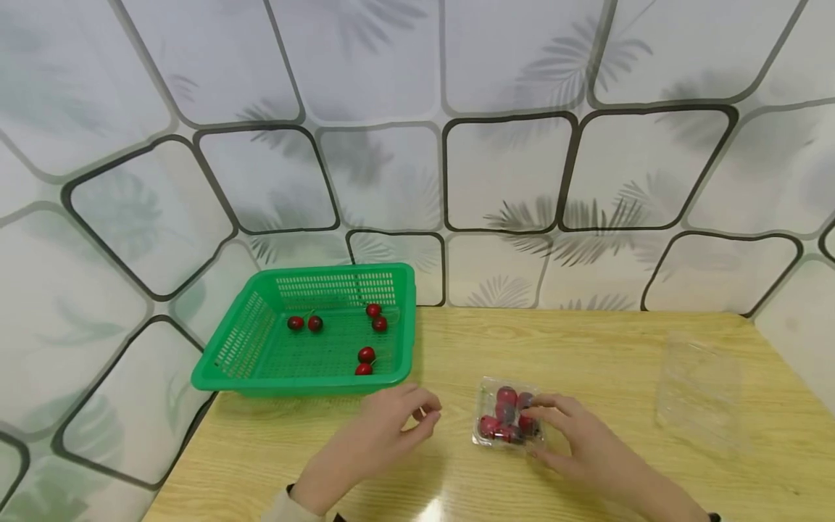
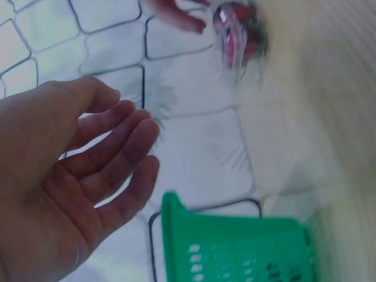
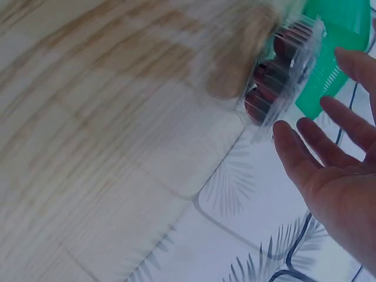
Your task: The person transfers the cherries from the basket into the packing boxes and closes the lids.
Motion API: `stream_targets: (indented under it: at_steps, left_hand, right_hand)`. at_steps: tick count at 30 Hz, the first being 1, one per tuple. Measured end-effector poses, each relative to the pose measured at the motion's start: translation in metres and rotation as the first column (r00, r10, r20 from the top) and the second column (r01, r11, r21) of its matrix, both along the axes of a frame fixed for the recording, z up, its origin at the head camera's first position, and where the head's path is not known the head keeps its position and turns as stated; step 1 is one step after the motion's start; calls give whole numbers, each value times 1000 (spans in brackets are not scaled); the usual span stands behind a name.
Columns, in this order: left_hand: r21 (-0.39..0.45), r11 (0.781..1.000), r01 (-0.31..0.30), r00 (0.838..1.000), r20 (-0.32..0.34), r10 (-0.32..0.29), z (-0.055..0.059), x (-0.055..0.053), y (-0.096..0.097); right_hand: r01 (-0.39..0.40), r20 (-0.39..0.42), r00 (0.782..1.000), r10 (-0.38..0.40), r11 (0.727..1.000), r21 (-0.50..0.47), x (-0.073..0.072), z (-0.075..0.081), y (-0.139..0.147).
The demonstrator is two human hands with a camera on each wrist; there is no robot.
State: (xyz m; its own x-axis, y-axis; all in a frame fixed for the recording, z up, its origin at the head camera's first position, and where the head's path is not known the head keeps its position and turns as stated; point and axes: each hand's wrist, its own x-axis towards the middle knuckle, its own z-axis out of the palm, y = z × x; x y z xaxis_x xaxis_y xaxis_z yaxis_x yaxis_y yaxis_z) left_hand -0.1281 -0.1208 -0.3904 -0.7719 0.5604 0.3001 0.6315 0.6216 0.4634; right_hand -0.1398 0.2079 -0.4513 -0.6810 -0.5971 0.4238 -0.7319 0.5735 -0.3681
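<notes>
A small clear plastic clamshell box [image 1: 485,391] with several dark red cherries [image 1: 506,412] in it stands on the wooden table. My right hand [image 1: 577,438] is at the right side of this box, fingers spread and loosely bent. In the right wrist view the fingertips [image 3: 282,130] come close to the ribbed plastic; whether they touch it I cannot tell. Between the box and the green basket [image 1: 306,391], my left hand [image 1: 399,424] hovers with loosely curled fingers and holds nothing. Inside the basket lie several cherries [image 1: 367,355], some in pairs on stems.
Another clear plastic container [image 1: 698,391], hard to make out, stands on the right part of the wooden table [image 1: 587,348]. Behind the table rises a white wall covering [image 1: 509,174] with dark outlines and leaf prints, which continues along the left side.
</notes>
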Motion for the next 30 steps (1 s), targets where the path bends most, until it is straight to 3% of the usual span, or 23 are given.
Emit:
stream_targets:
  at_steps: [2,5,10,12,17,23,30]
  left_hand:
    - [23,999,-33,991,-133,35,3,1,-10]
    - [37,995,-92,957,-273,99,6,0,-24]
    - [-25,973,-227,898,-391,200,4,-4,-45]
    - [-74,956,-284,885,-405,231,1,-5,-52]
    - [-148,927,-344,888,-373,270,-6,-6,-66]
    - [-145,933,-329,901,-344,265,-8,-9,-72]
    - [-141,936,-324,909,-321,266,-10,-11,-73]
  right_hand:
    - [-18,-52,998,20,999,44,1,-3,-2]
    - [-15,-97,995,23,997,80,-1,-6,-6]
    - [66,-137,989,-48,990,124,-8,-3,-9]
    - [100,-132,988,-81,984,147,-13,-1,-9]
    - [181,-75,983,-168,956,232,-29,4,-7]
    - [252,-46,967,-250,921,296,-50,9,-1]
    - [316,-4,944,-330,900,302,-67,9,5]
